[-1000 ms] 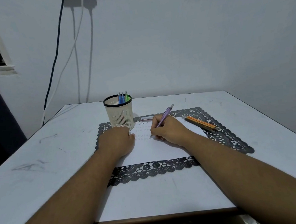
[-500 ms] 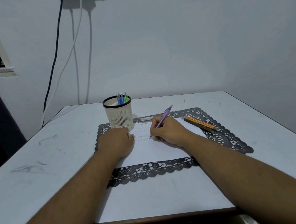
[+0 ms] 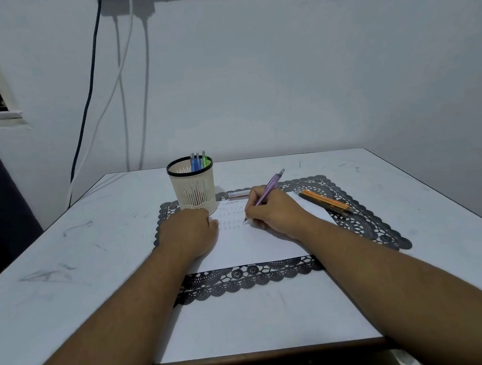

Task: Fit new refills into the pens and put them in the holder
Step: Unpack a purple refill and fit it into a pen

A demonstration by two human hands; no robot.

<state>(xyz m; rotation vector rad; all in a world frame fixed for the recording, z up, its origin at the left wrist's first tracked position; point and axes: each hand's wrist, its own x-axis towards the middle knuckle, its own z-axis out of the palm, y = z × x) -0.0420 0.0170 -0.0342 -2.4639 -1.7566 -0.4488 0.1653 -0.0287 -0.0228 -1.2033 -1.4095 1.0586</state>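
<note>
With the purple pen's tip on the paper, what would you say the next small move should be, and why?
Probably lift the purple pen off the paper and carry it toward the holder. The right hand grips it with its tip at small test marks, so it appears to write; three pens already stand in the holder. The left hand rests on the paper.

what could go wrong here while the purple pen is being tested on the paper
The left hand rests right in front of the pen holder; a forward nudge might tip it and spill its pens. The right hand holds the purple pen with the orange pens lying near that wrist, so a sideways sweep could roll them along the lace mat.
</note>
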